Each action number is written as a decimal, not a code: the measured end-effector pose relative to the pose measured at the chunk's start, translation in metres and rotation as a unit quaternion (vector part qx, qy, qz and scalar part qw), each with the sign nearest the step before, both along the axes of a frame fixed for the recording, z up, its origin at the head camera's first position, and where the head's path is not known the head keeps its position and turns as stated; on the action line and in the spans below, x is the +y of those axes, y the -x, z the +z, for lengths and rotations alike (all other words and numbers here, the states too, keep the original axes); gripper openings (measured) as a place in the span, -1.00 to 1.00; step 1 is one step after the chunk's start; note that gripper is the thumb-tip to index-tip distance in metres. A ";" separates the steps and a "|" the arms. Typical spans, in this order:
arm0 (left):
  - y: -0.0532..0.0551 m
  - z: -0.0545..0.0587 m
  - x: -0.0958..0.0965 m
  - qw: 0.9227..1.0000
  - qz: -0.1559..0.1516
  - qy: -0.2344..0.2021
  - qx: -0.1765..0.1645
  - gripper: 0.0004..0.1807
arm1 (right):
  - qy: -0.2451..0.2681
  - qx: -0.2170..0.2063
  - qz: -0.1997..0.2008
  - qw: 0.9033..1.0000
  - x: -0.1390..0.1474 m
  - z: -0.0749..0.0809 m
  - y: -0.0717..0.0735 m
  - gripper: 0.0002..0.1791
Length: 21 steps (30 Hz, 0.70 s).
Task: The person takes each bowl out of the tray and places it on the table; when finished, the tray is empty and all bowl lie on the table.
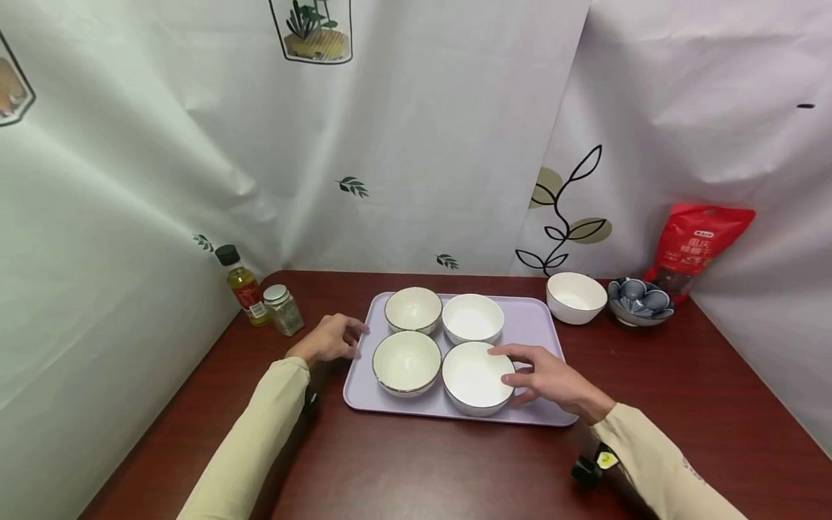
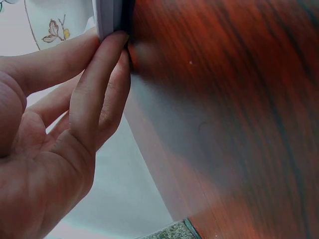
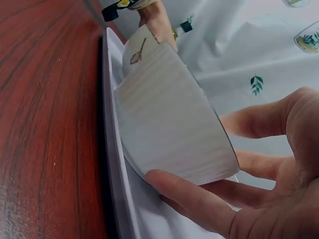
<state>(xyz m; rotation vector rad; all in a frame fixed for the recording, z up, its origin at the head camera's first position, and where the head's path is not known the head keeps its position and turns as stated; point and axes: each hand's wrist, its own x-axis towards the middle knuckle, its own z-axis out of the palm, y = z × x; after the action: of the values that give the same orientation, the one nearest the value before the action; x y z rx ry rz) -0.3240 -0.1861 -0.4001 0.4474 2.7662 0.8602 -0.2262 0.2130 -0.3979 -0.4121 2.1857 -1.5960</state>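
A lilac tray carries two cream bowls on its left side and two white bowls on its right. My left hand pinches the tray's left edge; in the left wrist view its thumb and fingers meet on the tray rim. With fingers spread at its right side, my right hand holds the front white bowl. In the right wrist view, fingertips lie along the side of this white bowl.
Another white bowl stands behind the tray's right corner, beside a grey-blue patterned bowl and a red pouch. An oil bottle and a glass spice jar stand at the left. A cloth wall borders the table.
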 end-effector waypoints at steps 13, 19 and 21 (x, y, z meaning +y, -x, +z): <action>0.002 -0.001 0.001 1.000 0.003 0.001 0.000 -0.47 | -0.008 0.016 -0.070 0.997 -0.001 0.005 -0.005 -0.29; 0.002 -0.002 0.001 1.000 0.005 0.004 -0.003 -0.47 | -0.005 0.021 -0.077 0.997 0.022 0.016 -0.011 -0.27; 0.002 -0.001 0.001 1.000 0.005 0.004 -0.003 -0.47 | -0.002 0.020 -0.087 0.996 0.033 0.019 -0.014 -0.26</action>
<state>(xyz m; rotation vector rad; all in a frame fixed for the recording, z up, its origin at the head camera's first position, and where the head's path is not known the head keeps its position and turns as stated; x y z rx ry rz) -0.3258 -0.1853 -0.4013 0.4292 2.7680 0.8516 -0.2127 0.2460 -0.3793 -0.2611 2.3079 -1.6863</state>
